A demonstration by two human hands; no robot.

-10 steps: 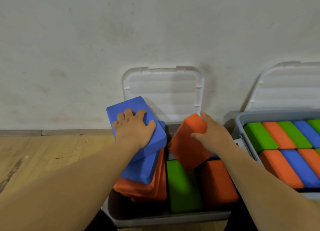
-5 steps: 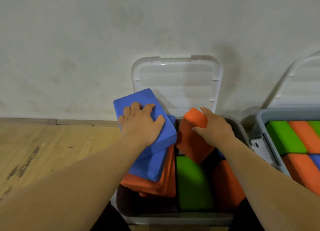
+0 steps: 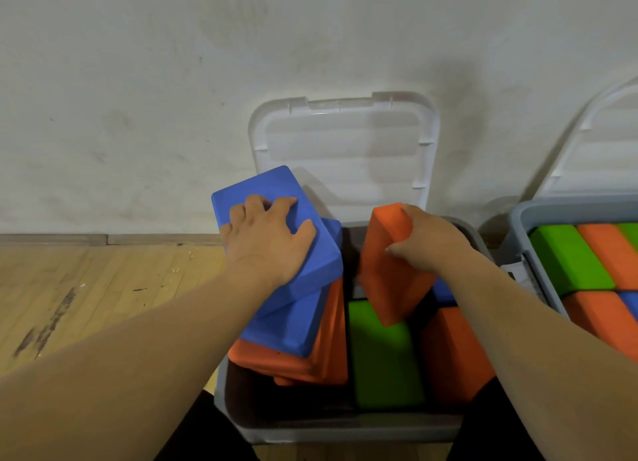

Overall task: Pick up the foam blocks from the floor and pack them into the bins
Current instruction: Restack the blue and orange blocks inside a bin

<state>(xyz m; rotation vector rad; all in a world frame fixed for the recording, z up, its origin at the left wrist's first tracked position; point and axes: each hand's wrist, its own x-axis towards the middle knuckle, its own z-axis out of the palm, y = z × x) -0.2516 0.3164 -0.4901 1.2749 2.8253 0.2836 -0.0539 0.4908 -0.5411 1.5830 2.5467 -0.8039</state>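
Pinching the squashy orange foam block (image 3: 386,288) by its end in my right hand (image 3: 431,243), I press the blue foam block (image 3: 276,184), left hand (image 3: 266,243) spread.

You faced a plain off-white wall (image 3: 138,81), its paint scuffed and clouded with faint grey smudges, darkest near the top middle. Along its foot ran a low, dull brown skirting strip (image 3: 69,239), with a joint showing partway along. Below that lay a floor (image 3: 103,281) of narrow pale wooden boards, worn in places. A dark smeared streak (image 3: 51,322) marked the boards toward your left, and a small dark fleck (image 3: 139,289) sat nearer the middle. The light was soft and even, leaving a blurred grey shadow (image 3: 459,115) on the wall's right part.
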